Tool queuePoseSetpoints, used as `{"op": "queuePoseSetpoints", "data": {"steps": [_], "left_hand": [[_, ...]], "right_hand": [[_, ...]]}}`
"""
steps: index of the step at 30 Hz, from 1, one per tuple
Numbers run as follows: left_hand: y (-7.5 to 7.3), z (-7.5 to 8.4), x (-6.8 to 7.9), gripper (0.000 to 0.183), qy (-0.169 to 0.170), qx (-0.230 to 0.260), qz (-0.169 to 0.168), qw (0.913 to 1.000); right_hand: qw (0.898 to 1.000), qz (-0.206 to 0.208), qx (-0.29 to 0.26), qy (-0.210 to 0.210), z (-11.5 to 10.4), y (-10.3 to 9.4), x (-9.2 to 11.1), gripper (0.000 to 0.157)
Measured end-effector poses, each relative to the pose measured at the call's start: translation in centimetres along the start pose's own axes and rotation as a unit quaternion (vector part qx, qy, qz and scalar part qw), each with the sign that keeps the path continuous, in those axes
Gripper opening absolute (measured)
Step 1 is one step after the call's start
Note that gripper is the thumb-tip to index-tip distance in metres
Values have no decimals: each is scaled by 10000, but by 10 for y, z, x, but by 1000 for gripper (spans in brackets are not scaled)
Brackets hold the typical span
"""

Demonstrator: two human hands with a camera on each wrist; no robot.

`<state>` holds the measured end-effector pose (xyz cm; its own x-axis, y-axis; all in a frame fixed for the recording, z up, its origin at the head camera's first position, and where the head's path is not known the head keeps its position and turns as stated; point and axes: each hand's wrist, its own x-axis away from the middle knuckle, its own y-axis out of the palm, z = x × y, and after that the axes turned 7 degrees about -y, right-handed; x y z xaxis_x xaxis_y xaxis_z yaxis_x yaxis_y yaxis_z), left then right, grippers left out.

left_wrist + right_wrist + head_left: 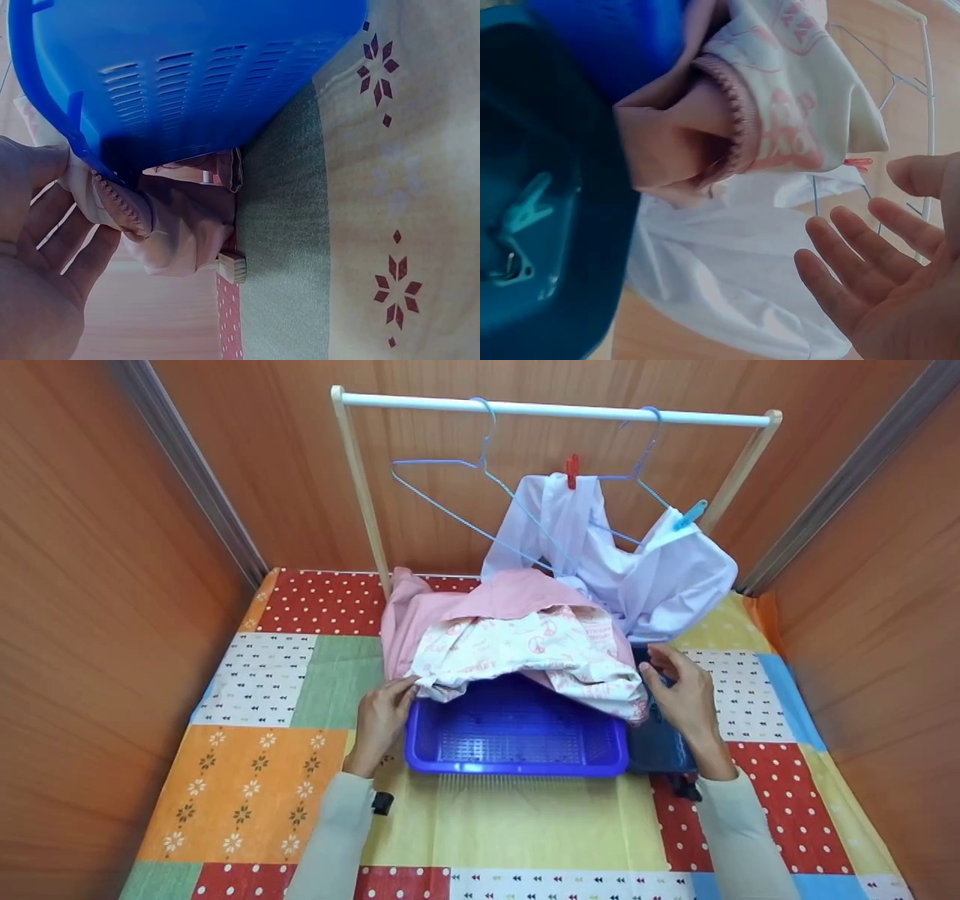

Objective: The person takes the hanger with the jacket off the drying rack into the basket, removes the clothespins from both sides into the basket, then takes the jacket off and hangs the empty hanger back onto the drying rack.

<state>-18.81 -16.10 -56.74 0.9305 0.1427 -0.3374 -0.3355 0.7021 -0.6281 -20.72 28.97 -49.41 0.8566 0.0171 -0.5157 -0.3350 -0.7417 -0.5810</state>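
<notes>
A pink garment [517, 592] with a white printed side turned outward lies bunched across the back of a blue plastic basket [517, 769]. At the garment's left end, my left hand [382, 724] pinches the edge between thumb and fingers, beside the basket's rim. The left wrist view shows a stitched hem [120, 204] hanging at those fingers. My right hand [682, 690] is raised near the garment's right end, above a dark teal tub [660, 746]. Its fingers are spread and loosely bent, holding nothing, with a gap to the cloth in the right wrist view.
Behind stands a rack with a white rail [562, 410] and two hangers; the left hanger [442, 499] is bare. White cloth [675, 592] hangs from the right one with a red clothespin [572, 471] and a teal clothespin [690, 514]. Clothespins [529, 204] lie in the tub. Wooden panels enclose the sides.
</notes>
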Motion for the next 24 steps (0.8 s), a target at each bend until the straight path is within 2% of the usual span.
{"op": "queuePoseSetpoints", "data": {"steps": [2,4,8,10,15,22,24], "left_hand": [[-1,0,0,20,-58,-3,-52,10000],[-2,1,0,20,-70,-3,-102,9999],[-3,1,0,19,-41,0,-126,9999],[-3,1,0,19,-11,17,-120,9999],[-4,1,-1,19,-15,51,-108,9999],[-5,4,-2,18,97,48,106,9999],[-7,6,-2,18,129,29,152,9998]], "right_hand": [[9996,-266,70,86,1,-2,6,40],[9968,-758,155,198,2,-4,12,51],[9825,-1819,280,274,5,-5,20,79],[9764,-2116,319,290,7,-4,23,87],[9745,-2163,414,424,10,-3,28,83],[9860,-1586,467,240,12,1,32,44],[9882,-1417,546,200,10,2,32,37]]}}
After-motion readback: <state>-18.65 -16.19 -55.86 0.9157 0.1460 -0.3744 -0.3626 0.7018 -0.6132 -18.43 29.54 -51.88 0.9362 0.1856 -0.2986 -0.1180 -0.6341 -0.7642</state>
